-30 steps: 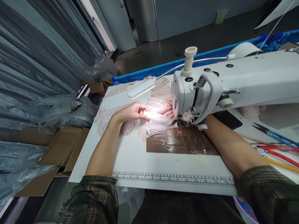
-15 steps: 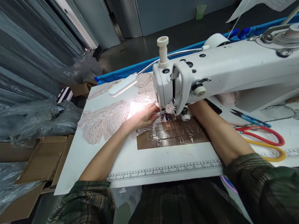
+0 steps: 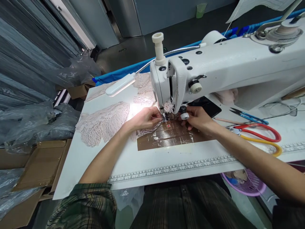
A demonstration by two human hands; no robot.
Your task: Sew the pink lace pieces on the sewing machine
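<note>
1. Lace piece lies mid-table under & beside our L hand, next to the needle area of the sewing machine.
2. Near edge of our table: ruler strip, nos. incl. 12, 13, 14 legible. Below on R, purple basket w/ pale cloth + something blue in it.
3. Brown tape patch, creased, w/ small red mark, too tiny to read.
4. L hand: thumb + fingers drawn narrow at lace; can't tell if pinching. R hand: fingers half-curled by machine's white knob; can't tell if holding anything.
5. R side: red loop, yellow loop, blue snips.
6. L side: fringed lace flat; open carton, clear plastic bags beyond.
7. Machine head blocks our view behind it; lit lamp juts L over table.
8. Far: thread spool atop machine; paper sheet, text too small for us; pale green bin nr wall.
</note>
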